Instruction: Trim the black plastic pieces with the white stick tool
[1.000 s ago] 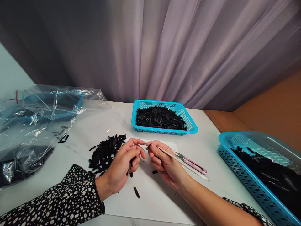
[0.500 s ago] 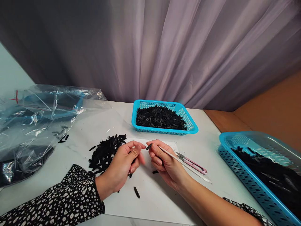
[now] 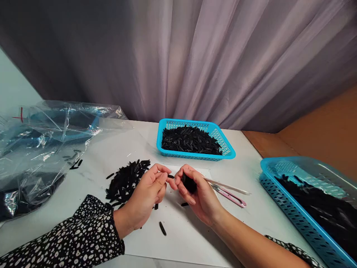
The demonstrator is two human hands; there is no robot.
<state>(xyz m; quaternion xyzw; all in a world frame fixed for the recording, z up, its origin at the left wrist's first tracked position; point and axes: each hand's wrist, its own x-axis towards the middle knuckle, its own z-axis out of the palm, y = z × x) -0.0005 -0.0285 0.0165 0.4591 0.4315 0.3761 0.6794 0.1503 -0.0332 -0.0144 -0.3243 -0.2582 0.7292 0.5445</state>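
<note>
The sleeve (image 3: 80,238) is showing a black cloth dotted with white spots. The small pieces (image 3: 125,182) heaped on the white surface (image 3: 251,171) are lying black, as are those filling the turquoise basket (image 3: 225,147). The snips (image 3: 231,196) are showing pink handles. The curtain (image 3: 195,59) is hanging pale lilac-grey.
</note>
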